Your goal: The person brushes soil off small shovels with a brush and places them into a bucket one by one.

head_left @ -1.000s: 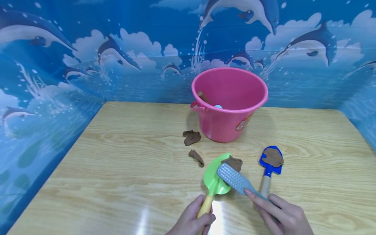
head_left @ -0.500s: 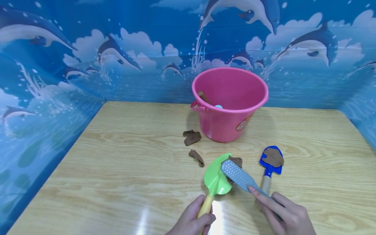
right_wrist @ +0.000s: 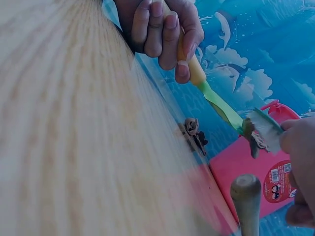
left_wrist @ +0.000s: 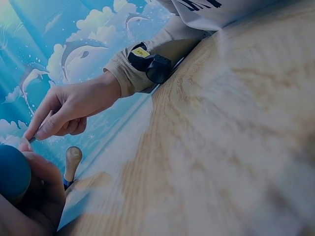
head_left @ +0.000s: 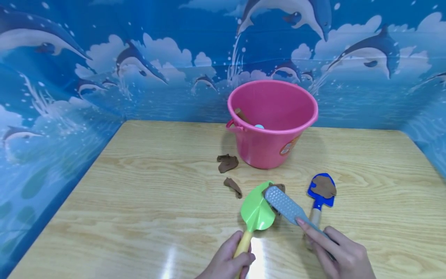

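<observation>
My left hand (head_left: 232,254) grips the yellow handle of a green toy shovel (head_left: 256,213), held above the table. A crumpled brown clay-like piece (head_left: 280,188) is at the shovel blade's right edge, partly hidden. My right hand (head_left: 343,252) holds a grey-blue brush (head_left: 283,205), index finger along its back. White bristles (right_wrist: 266,130) face the shovel blade and touch the brown piece in the right wrist view. In the left wrist view, my left hand (left_wrist: 47,189) is beside a rounded blue-green end (left_wrist: 12,172), and my right hand (left_wrist: 74,105) is beyond.
A pink bucket (head_left: 261,149) stands at the back, with a brown piece and something light blue inside. Two brown scraps, a far one (head_left: 228,164) and a near one (head_left: 232,187), lie left of it. At right lies a blue toy shovel (head_left: 318,203) bearing a brown piece.
The brush has moved slightly right across the green shovel's blade, and the brown piece shows differently beneath it. My left hand has barely shifted. The bucket, scraps and blue shovel stay put.
</observation>
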### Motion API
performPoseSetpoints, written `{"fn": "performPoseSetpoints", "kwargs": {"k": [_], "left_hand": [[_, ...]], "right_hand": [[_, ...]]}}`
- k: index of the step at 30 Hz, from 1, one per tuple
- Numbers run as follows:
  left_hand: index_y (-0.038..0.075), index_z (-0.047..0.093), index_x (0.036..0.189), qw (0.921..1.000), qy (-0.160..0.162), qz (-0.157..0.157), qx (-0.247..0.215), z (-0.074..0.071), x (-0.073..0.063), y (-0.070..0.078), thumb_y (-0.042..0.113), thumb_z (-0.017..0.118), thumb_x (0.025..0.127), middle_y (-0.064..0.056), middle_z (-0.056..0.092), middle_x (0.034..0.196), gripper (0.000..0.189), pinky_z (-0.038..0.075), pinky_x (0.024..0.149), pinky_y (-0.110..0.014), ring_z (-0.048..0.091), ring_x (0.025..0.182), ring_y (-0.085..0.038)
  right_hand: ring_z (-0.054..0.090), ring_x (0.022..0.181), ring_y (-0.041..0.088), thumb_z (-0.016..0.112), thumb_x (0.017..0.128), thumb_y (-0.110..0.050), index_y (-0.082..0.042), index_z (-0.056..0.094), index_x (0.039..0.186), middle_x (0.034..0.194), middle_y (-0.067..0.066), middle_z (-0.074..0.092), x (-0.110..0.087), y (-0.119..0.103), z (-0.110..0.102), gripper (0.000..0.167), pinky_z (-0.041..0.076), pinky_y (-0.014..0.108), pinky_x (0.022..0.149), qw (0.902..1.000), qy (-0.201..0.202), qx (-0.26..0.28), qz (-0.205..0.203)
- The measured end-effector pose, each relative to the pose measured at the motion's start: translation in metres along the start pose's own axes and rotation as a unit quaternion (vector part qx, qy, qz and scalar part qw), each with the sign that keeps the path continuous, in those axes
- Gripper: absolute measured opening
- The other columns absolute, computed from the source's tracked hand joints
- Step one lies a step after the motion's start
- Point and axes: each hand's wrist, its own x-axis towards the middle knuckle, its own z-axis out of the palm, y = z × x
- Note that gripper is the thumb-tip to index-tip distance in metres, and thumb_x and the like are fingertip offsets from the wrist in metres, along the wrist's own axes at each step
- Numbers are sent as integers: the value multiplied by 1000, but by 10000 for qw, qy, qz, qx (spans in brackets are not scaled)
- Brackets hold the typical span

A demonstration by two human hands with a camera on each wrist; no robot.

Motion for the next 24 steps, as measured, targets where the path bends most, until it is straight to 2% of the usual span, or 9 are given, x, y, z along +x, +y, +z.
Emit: {"fn": "performPoseSetpoints", "kwargs": {"k": [4,7,9,13,16,19,21,24], "left_hand": [[-9,41,94,10000,6,-49,-17,0,0,0,9,54,88,5,45,57,23,35,46,-12,45,49,0],[-9,41,94,10000,6,-80,-9,0,0,0,9,54,88,5,45,57,23,35,46,-12,45,49,0],[-9,42,94,10000,12,-78,19,0,0,1,9,54,88,5,45,57,23,35,47,-12,44,49,0],[-8,42,94,10000,17,-31,67,0,0,1,9,54,88,6,45,56,22,35,47,-11,44,49,0],[-8,43,94,10000,13,-11,71,0,0,1,9,54,89,6,45,56,21,35,48,-11,44,48,0],[-8,42,93,10000,10,3,77,0,0,0,9,54,89,7,45,56,21,36,48,-11,44,48,0],[-9,42,93,10000,8,12,85,0,0,0,9,54,89,7,45,56,22,36,48,-11,44,48,1],[-8,42,93,10000,12,31,90,0,1,0,9,54,88,7,45,56,21,36,47,-11,44,48,0]], "right_hand": [[28,52,-8,52,101,-25,-6,75,101,63,-8,40,-2,1,0,31,17,-1,47,9996,-82,261,-83],[34,57,-8,49,102,-25,-7,75,100,67,-7,48,-5,0,0,32,23,-1,47,9985,-402,352,-76],[33,56,-8,47,102,-27,-8,75,99,67,-7,47,-6,0,0,34,24,0,47,9987,-463,218,-30],[22,53,-10,49,102,-30,-9,76,101,64,-10,36,-4,0,-1,34,17,-1,48,9996,-239,-90,112],[21,53,-9,50,101,-28,-8,75,102,63,-10,35,-4,1,0,32,15,-1,48,9999,-132,-17,34],[30,54,-9,48,102,-28,-10,75,101,65,-7,45,-6,1,0,33,21,0,46,9994,-344,64,-24],[30,55,-9,47,102,-28,-11,76,100,66,-8,45,-7,2,-1,34,22,1,46,9990,-439,26,-12],[24,57,-12,45,103,-33,-11,76,100,65,-12,39,-8,3,-5,38,20,0,46,9980,-549,-218,229]]}}
